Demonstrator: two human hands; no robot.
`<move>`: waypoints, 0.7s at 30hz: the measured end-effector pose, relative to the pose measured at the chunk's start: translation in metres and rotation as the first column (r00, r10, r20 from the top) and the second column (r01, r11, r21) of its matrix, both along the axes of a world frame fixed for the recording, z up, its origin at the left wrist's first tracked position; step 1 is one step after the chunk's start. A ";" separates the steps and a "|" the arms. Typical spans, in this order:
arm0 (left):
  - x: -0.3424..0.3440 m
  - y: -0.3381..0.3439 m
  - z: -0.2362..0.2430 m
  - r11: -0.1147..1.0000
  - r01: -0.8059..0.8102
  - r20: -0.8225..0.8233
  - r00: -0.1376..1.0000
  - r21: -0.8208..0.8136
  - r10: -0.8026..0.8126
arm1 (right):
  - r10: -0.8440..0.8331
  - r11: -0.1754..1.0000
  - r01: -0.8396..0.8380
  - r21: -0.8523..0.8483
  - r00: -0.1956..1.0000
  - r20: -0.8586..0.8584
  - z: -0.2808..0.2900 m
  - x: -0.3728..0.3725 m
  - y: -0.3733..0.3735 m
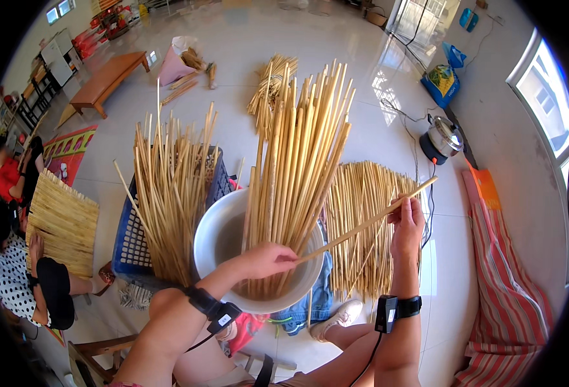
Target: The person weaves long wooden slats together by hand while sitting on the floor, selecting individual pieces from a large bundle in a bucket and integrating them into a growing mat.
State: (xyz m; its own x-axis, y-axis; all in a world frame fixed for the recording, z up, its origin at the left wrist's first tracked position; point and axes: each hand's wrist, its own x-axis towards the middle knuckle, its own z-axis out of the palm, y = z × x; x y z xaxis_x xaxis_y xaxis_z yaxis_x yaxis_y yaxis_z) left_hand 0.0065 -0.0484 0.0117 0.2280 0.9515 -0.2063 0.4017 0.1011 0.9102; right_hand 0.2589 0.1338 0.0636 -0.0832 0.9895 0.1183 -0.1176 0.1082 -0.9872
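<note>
Both hands pinching one stick

**Counting What Is Here**

Two hands hold one stick. There is one white bowl, one blue basket, one wooden bench, one silver pot, and two wrist bands. The sticks are too many to count.

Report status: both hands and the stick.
Left hand pinching near end of stick over white basin. Right hand gripping far end. Upright stick bundle crowds basin.
</note>
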 end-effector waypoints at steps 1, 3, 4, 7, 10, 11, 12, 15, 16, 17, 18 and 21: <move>0.000 0.000 -0.001 1.000 -0.026 0.033 0.999 0.004 0.026 | -0.004 1.000 0.004 -0.028 1.000 -0.026 0.001 0.002 -0.001; 0.000 0.001 -0.002 0.998 -0.066 0.067 0.996 0.005 0.066 | 0.014 0.996 -0.020 -0.090 0.998 -0.066 -0.001 0.008 -0.001; 0.001 0.002 -0.002 0.997 -0.080 0.068 0.994 0.003 0.080 | 0.017 0.991 -0.030 -0.133 0.995 -0.097 -0.003 0.008 -0.002; 0.006 0.003 0.002 0.995 -0.098 0.044 0.994 0.017 0.098 | 0.086 0.970 -0.079 -0.229 0.996 0.021 -0.009 0.006 -0.012; 0.011 0.004 0.003 0.993 -0.115 0.041 0.993 0.016 0.114 | 0.172 0.948 -0.130 -0.290 0.978 0.122 -0.008 -0.004 -0.023; 0.011 0.004 0.003 0.992 -0.123 0.044 0.992 0.011 0.122 | 0.200 0.932 -0.160 -0.325 0.975 0.094 -0.014 -0.004 -0.022; 0.012 0.005 0.003 0.992 -0.126 0.051 0.991 0.008 0.126 | 0.222 0.923 -0.179 -0.340 0.971 0.091 -0.014 -0.005 -0.023; 0.013 0.006 0.006 0.991 -0.136 0.066 0.989 0.007 0.135 | 0.264 0.904 -0.218 -0.368 0.961 0.079 -0.017 -0.008 -0.024; 0.013 0.005 0.008 0.990 -0.138 0.066 0.988 0.014 0.137 | 0.262 0.902 -0.214 -0.374 0.962 0.082 -0.017 -0.008 -0.024; 0.012 0.005 0.009 0.990 -0.140 0.067 0.988 0.021 0.139 | 0.259 0.901 -0.209 -0.380 0.962 0.084 -0.016 -0.008 -0.025; 0.011 0.006 0.009 0.989 -0.145 0.057 0.988 0.021 0.143 | 0.252 0.902 -0.200 -0.383 0.964 0.090 -0.015 -0.007 -0.024; 0.007 0.006 0.008 0.986 -0.167 0.033 0.986 0.025 0.166 | 0.285 0.895 -0.247 -0.372 0.957 0.050 -0.020 -0.007 -0.025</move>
State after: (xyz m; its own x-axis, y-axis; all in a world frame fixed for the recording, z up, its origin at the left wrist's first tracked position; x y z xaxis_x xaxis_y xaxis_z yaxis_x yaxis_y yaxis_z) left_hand 0.0138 -0.0425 0.0193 0.0716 0.9819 -0.1751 0.3536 0.1392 0.9250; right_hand 0.2520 0.1093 0.0440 -0.3419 0.9022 -0.2629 0.0096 -0.2763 -0.9610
